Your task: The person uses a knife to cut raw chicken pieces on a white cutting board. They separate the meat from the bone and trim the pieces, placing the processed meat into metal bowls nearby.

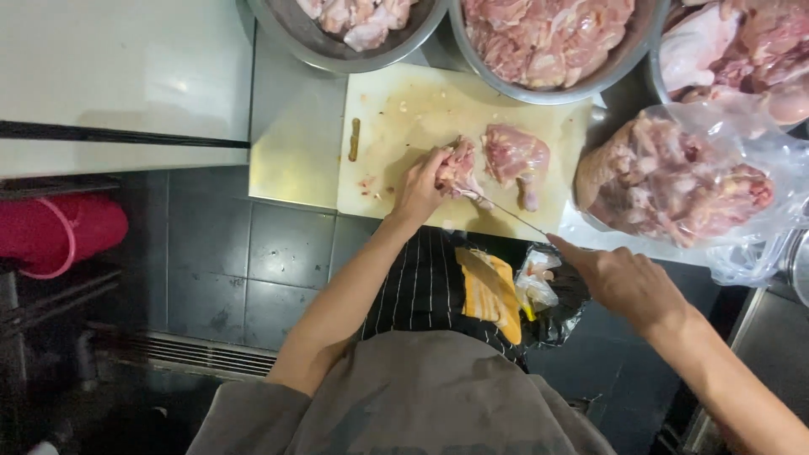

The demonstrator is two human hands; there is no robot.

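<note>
My left hand (pixel 419 187) grips a raw chicken piece (pixel 459 168) on a stained white cutting board (pixel 396 126). My right hand (pixel 619 278) holds a thin knife (pixel 510 212), its blade tip touching that piece from the right. A second raw chicken piece (pixel 516 156) lies on the board just to the right.
Two metal bowls of raw chicken (pixel 354 25) (pixel 548 42) stand behind the board; a third (pixel 742 50) is at the far right. A clear plastic bag of chicken (pixel 674 181) lies right of the board. A yellow cloth (pixel 489 291) hangs at my apron. A red bucket (pixel 59 232) sits on the dark tiled floor.
</note>
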